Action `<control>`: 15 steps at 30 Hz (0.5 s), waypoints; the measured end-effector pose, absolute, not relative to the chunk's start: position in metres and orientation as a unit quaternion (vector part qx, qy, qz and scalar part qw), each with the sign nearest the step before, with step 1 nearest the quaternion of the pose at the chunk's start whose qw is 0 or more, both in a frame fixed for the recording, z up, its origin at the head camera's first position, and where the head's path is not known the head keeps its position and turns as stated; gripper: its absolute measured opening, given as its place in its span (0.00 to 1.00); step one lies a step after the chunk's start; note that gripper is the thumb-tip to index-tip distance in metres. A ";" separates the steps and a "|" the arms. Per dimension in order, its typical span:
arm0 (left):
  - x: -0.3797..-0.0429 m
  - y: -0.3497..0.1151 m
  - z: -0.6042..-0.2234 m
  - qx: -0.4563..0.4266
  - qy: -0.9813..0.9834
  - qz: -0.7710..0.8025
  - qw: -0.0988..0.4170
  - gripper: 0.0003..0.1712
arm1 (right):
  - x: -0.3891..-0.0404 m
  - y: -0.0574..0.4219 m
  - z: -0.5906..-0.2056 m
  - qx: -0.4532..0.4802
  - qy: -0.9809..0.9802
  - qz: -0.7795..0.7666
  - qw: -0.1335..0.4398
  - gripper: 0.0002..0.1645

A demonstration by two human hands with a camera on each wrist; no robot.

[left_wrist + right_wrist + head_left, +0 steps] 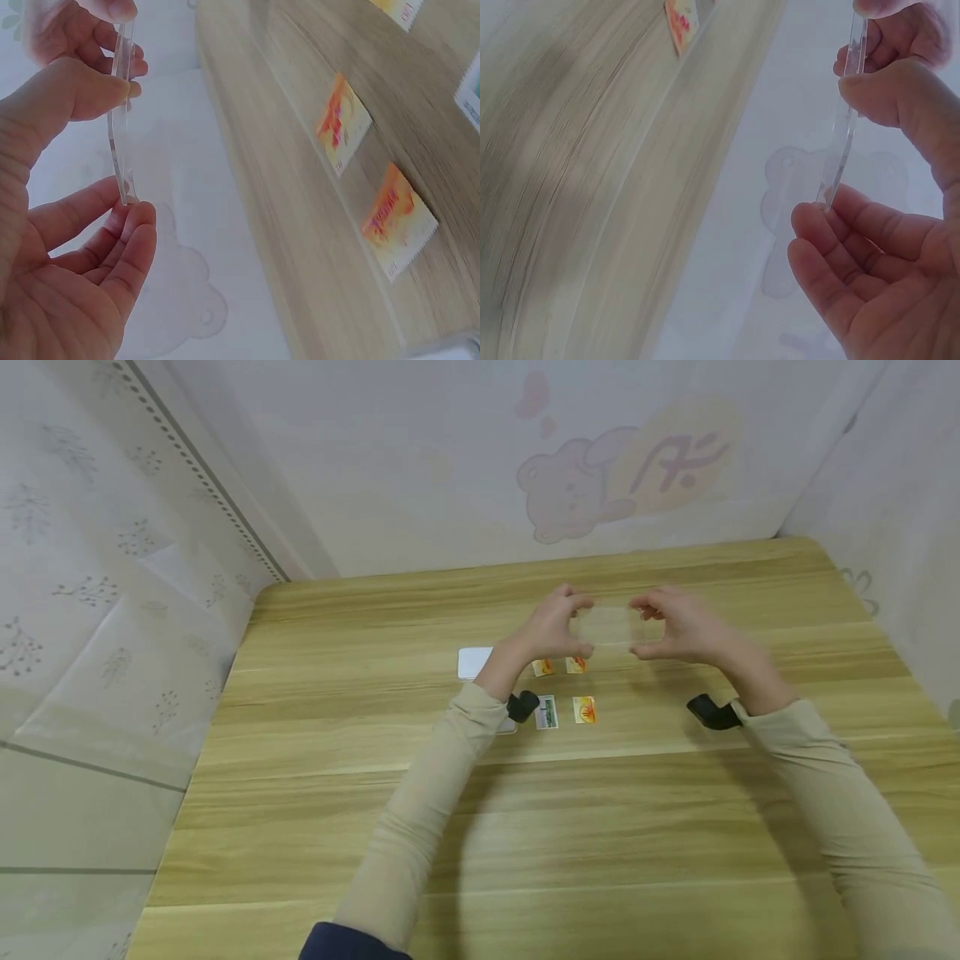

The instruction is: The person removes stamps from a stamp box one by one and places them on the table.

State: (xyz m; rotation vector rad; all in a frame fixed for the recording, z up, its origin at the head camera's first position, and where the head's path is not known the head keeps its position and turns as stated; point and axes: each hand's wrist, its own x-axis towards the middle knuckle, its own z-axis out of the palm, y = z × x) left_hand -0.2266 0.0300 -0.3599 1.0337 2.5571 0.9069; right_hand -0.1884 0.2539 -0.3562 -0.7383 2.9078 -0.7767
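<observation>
A thin, clear plastic case or lid (606, 626) is held up above the far part of the table, between both hands. My left hand (553, 625) pinches its left end with the thumb on one edge and the fingers on the opposite one. At the other end my right hand (678, 625) grips it the same way. Seen nearly edge-on in the left wrist view, the clear piece (118, 142) looks slightly bent. Below it lie several small stamps: an orange and yellow one (584, 710), a green and grey one (547, 712), and two more orange ones partly behind my left hand.
A white flat rectangle (473, 662) lies left of the stamps, partly hidden by my left wrist. A second pale one (507, 726) shows only an edge under the forearm. The wooden table (337, 693) meets a printed white curtain (420, 468) at its far edge.
</observation>
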 end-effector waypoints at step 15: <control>-0.224 0.003 -0.358 0.346 0.878 0.310 0.113 0.38 | -0.191 0.231 -0.359 -0.238 0.930 -0.280 0.026 0.35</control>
